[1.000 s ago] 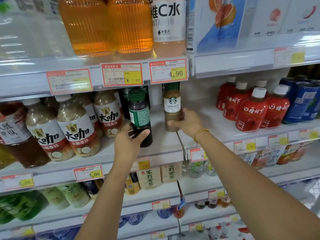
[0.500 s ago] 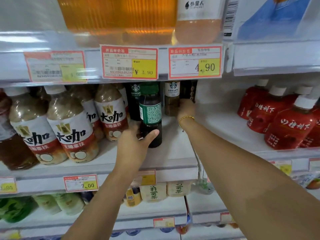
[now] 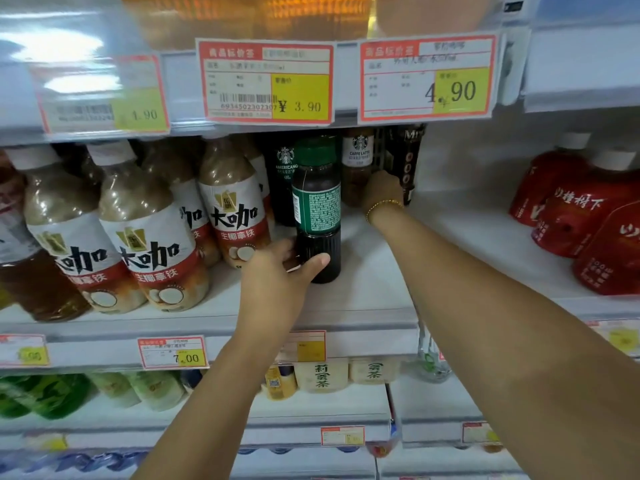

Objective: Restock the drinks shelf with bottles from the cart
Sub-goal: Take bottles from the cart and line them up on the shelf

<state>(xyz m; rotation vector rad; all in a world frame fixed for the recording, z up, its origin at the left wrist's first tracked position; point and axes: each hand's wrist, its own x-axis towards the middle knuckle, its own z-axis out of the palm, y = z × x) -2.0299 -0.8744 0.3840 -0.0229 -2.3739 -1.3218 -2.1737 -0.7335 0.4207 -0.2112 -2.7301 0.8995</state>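
Gripping the ribbed base of a dark plastic coffee bottle with a green cap and green label point(image 3: 317, 209), the left hand point(image 3: 277, 275) has its thumb across the front and its fingers round the left side; this bottle stands upright near the front edge of the white metal shelf point(image 3: 374, 271), just beside a row of milky-brown bottles with white caps and red-and-white labels point(image 3: 152, 244); the right hand point(image 3: 382, 187), a thin gold bracelet point(image 3: 384, 204) at its wrist, is stretched to the back of the shelf and lies against the lower part of a small pale-labelled latte bottle point(image 3: 358, 168); its fingers are hidden, so whether it clamps that bottle cannot be told; a black bottle point(image 3: 405, 161) stands just right of it; red bottles with white caps point(image 3: 571, 216) stand on the neighbouring shelf to the right; red-framed paper price tags point(image 3: 265, 81) hang on the shelf edge above.
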